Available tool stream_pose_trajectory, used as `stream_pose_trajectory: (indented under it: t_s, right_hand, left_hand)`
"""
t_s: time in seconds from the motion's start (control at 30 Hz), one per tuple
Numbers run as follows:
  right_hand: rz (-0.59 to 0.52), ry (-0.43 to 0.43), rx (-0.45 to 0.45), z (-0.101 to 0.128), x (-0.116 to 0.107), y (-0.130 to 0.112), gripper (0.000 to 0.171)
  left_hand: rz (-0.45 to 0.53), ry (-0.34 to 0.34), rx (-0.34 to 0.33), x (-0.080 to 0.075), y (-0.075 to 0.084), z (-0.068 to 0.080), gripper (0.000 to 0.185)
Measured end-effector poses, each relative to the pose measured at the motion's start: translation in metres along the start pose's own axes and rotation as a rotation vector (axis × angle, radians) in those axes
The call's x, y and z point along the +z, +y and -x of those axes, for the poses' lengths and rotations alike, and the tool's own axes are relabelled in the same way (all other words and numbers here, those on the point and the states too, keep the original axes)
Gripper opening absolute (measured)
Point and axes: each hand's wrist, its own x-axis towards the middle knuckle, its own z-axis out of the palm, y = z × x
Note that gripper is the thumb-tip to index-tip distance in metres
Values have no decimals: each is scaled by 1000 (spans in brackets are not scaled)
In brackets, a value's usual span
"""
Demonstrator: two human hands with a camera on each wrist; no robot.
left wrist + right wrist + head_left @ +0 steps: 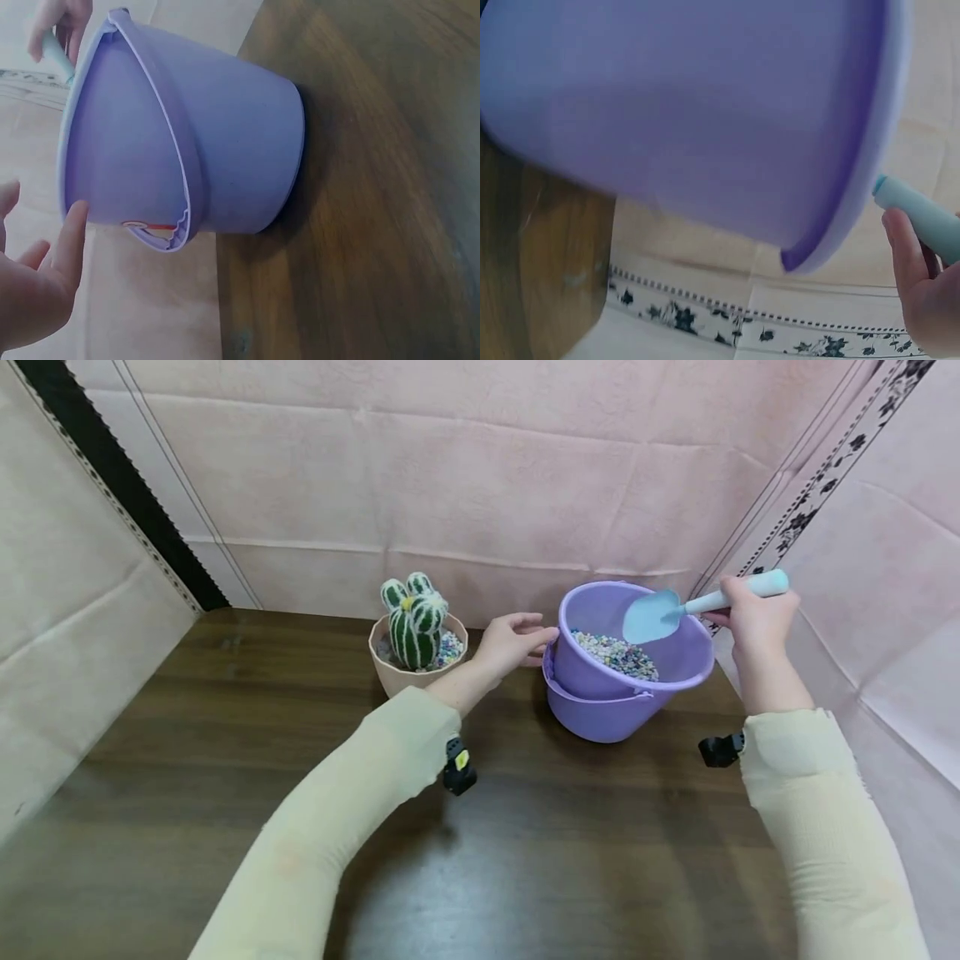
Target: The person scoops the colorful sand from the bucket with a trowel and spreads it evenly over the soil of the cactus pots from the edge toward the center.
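**Scoop over the tilted bucket**

A purple bucket (626, 693) sits on the dark wooden table (225, 777), near the right rear corner against the pink cloth backdrop (487, 485). It leans, its mouth turned toward the person, and coloured gravel (615, 653) lies inside against the lower wall. In the left wrist view the bucket's handle lies down along its side.

The right hand (753, 614) is curled round the handle of a pale blue scoop (652, 614), thumb and fingers clamped on it. The scoop's blade hangs inside the bucket's mouth, above the gravel and apart from it; nothing can be seen lying in the blade. In the right wrist view only the handle end shows, past the bucket's rim, with the fingers beside it.

The left hand (513, 642) is at the bucket's left rim, its fingers loosely spread rather than closed. In the left wrist view a fingertip (75, 217) touches the rim; the head view shows the hand just beside the wall.

Left of that hand, just beside it, stands a beige pot (416, 667) with a green striped cactus (414, 620) upright in it, and gravel of the same colours around the cactus base. Both arms wear pale yellow sleeves (360, 793).
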Motion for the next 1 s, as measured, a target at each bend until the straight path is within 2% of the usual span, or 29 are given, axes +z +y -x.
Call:
stream_pose_trajectory:
  t_s: [0.03, 0.1, 0.2, 0.27, 0.3, 0.43, 0.53, 0.63, 0.8, 1.0]
  right_hand:
    - [86, -2, -38, -2, -1, 2, 12]
    - [330, 3, -123, -5, -3, 7, 6]
    - [711, 33, -225, -10, -2, 16, 8]
    - [877, 35, -268, -12, -1, 24, 19]
    - [918, 26, -282, -13, 0, 28, 23]
    - [967, -76, -319, -13, 4, 39, 24]
    - [914, -203, -280, -12, 7, 43, 22]
    - [838, -305, -198, -11, 9, 46, 21]
    - [680, -360, -82, -10, 12, 47, 17]
    - [553, -395, -24, -10, 11, 46, 5]
  left_hand:
    - [8, 21, 6, 3, -1, -4, 52]
    - [16, 61, 17, 9, -2, -10, 51]
    - [13, 99, 23, 17, -2, -15, 51]
    - [11, 94, 18, 22, -2, -17, 51]
    - [14, 90, 16, 23, -2, -17, 51]
    - [32, 81, 7, 29, -2, -18, 52]
    - [73, 105, -3, 33, -2, -18, 52]
    - [117, 124, -27, 35, -2, -18, 52]
    - [140, 145, -47, 37, -3, -18, 51]
    - [123, 141, -43, 36, -2, -19, 51]
